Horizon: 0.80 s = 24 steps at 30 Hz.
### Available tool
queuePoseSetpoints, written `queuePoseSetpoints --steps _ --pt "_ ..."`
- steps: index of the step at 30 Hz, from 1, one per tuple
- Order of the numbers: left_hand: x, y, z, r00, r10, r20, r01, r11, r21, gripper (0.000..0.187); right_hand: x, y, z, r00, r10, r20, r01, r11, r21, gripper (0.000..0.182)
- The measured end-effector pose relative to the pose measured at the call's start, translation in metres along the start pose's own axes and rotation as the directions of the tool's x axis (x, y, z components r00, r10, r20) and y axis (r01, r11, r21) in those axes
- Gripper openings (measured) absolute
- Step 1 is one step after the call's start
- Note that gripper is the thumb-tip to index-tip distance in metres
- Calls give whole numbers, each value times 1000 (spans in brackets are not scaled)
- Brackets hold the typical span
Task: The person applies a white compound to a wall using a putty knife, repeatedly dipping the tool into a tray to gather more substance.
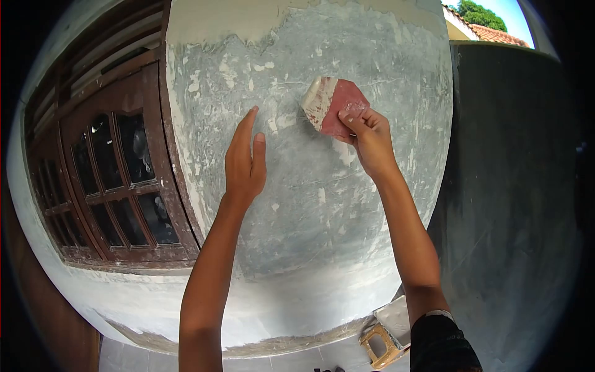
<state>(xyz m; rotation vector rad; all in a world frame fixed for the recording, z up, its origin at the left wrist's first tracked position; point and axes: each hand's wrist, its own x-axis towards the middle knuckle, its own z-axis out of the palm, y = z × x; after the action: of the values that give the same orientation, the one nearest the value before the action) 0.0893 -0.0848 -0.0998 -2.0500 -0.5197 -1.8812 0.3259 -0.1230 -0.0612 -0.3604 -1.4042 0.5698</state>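
A flat red scraper (348, 102), its left part coated with pale paste, is pinched between the thumb and fingers of my right hand (374, 137) in front of the wall. My left hand (246, 162) is raised to the left of it, fingers stretched out and thumb apart, holding nothing. Behind both hands is a grey wall (297, 204) with patchy white smears and a cream band along its top. Whether the scraper touches the wall cannot be made out.
A brown wooden window (118, 167) with glass panes is on the left. At the lower right stand a yellowish stool (379, 347) and a pale container (394, 319). A dark wall (508, 204) fills the right side. Grey floor tiles (127, 359) show below.
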Motion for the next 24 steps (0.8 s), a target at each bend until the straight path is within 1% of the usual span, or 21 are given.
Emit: queuePoseSetpoints --steps 2,4,5,6,7,8,9,10,11,12,13,14,15,16,17,18,19,20,21,23,24 --pt "18 -12 -2 998 33 -49 -31 998 46 47 31 -16 10 992 -123 -11 120 985 -123 18" --pt "35 -24 -3 996 59 -73 -53 995 84 47 71 -16 14 940 -341 17 333 903 -271 15" --pt "43 -30 -3 992 87 -92 -76 990 123 47 86 -20 17 938 -346 19 337 901 -273 15" --pt "49 -34 -2 993 66 -99 -53 990 129 46 99 -27 22 864 -498 71 451 706 -546 15" --pt "56 -39 -1 992 71 -102 -57 990 127 46 111 -31 26 774 -611 167 499 425 -756 15" --pt "62 -46 0 986 122 -115 -102 980 173 46 126 -31 29 771 -615 169 501 421 -756 15" --pt "68 -52 1 976 175 -127 -144 965 220 46 141 -30 34 645 -718 261 605 272 -748 16" --pt "74 -58 2 975 179 -131 -148 965 218 46 155 -29 39 500 -792 350 681 110 -724 17" --pt "78 -64 5 967 224 -118 -185 943 275 46 167 -28 43 497 -793 353 682 106 -723 17" --pt "79 -70 6 958 268 -103 -221 917 331 47 177 -28 48 438 -802 406 661 -19 -750 20" --pt "80 -76 9 958 269 -104 -221 917 331 47 186 -26 53 380 -802 461 628 -142 -765 24" --pt "80 -80 11 948 300 -102 -247 901 357 48 191 -26 58 376 -783 496 607 -196 -770 25" --pt "80 -84 13 938 332 -101 -271 883 384 49 197 -25 64 375 -782 497 607 -198 -770 25" --pt "79 -89 15 938 332 -103 -271 883 383 49 203 -25 70 343 -785 516 605 -236 -760 16" --pt "78 -88 14 937 339 -88 -277 871 406 49 210 -22 72 311 -784 537 602 -274 -749 13" --pt "77 -88 14 937 342 -71 -280 859 429 49 215 -16 70 313 -781 540 604 -275 -748 13" --pt "76 -87 13 939 336 -69 -277 861 427 49 218 -7 68 405 -722 561 563 -286 -775 15" --pt "77 -86 12 937 342 -78 -282 866 414 49 221 2 65 493 -659 568 518 -302 -800 24" --pt "77 -88 13 934 348 -85 -288 871 398 49 210 11 64 499 -658 564 513 -301 -804 24" --pt "78 -90 14 931 356 -87 -295 869 396 49 174 30 58 477 -620 624 535 -358 -765 14" --pt "77 -90 14 929 358 -94 -294 868 401 49 153 34 59 481 -617 623 531 -360 -767 14"
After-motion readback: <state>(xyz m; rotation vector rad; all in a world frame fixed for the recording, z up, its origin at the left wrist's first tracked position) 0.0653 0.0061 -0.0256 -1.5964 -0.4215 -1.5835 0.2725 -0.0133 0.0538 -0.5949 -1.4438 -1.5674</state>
